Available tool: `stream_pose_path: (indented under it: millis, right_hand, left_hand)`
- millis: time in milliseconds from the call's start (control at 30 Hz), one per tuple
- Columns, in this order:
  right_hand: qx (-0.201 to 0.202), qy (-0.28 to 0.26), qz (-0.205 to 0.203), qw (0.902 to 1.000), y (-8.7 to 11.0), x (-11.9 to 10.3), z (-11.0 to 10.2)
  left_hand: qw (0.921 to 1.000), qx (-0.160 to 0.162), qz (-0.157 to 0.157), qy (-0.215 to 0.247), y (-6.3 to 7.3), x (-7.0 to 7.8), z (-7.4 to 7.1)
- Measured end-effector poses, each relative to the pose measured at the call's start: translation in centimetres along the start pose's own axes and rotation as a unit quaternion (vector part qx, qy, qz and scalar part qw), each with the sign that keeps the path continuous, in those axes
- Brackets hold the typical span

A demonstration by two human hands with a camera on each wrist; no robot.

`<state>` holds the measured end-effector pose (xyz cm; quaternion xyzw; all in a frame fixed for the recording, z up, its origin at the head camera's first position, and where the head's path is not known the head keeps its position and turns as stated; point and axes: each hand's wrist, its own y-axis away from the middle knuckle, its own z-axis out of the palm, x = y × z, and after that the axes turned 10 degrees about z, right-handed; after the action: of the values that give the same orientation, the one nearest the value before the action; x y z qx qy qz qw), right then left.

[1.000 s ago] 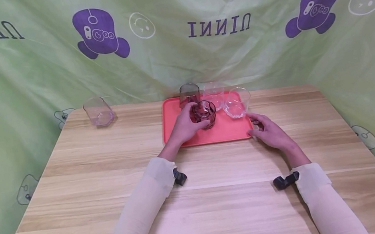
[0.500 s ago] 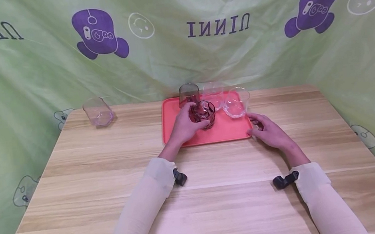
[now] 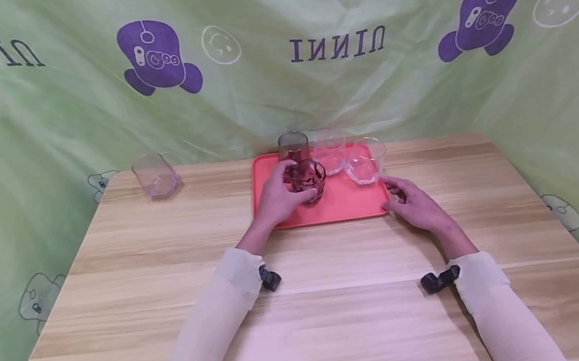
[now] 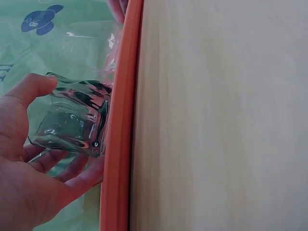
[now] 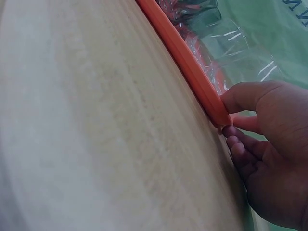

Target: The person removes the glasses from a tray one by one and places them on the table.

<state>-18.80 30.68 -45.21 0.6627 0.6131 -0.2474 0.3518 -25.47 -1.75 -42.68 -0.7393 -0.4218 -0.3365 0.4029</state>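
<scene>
In the head view a dark faceted tumbler (image 3: 313,178) sits over the left-middle of a red tray (image 3: 351,203). My left hand (image 3: 274,198) grips it from the left; the left wrist view shows the thumb at the rim of the tumbler (image 4: 72,120) and fingers along its other side. At the tray's near right corner, my right hand (image 3: 415,204) pinches the edge. The right wrist view has that hand (image 5: 274,125) with its thumb on the tray rim (image 5: 204,91) and other fingers at the corner.
Behind the held tumbler stands a taller smoky glass (image 3: 293,144). Two clear glasses (image 3: 332,154) stand on the tray's right half. A pale purple-tinted glass (image 3: 157,178) stands on the wooden table (image 3: 355,320) at the back left. A green curtain (image 3: 266,96) hangs behind.
My left hand has shifted slightly left with the dark tumbler. The right hand keeps its place at the tray corner, and the head view has tilted slightly.
</scene>
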Motion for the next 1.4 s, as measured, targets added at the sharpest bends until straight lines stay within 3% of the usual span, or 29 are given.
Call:
stream_pose_path:
  millis: [167, 567, 700, 900, 1400]
  right_hand:
    - [0.0, 0.004, -0.008, 1.0, 0.1, -0.2, -0.1]
    - [0.01, 0.021, -0.021, 0.9995, -0.1, -0.3, -0.2]
    - [0.014, 0.042, -0.007, 0.999, -0.1, -0.4, -0.2]
    - [0.017, 0.072, 0.017, 0.9971, 0.1, -0.5, -0.3]
    - [0.017, 0.09, 0.019, 0.9956, 0.6, -0.8, -0.5]
  left_hand:
    - [0.9994, 0.011, 0.008, 0.031, 0.7, -0.2, -1.4]
    - [0.997, 0.057, -0.018, 0.049, 2.2, -0.5, -5.9]
    - [0.9955, 0.074, -0.025, 0.055, 2.4, -1.0, -7.5]
    - [0.9949, 0.085, -0.041, 0.034, 2.8, -1.8, -9.3]
    - [0.9865, 0.132, -0.097, -0.005, 2.5, -4.6, -12.1]
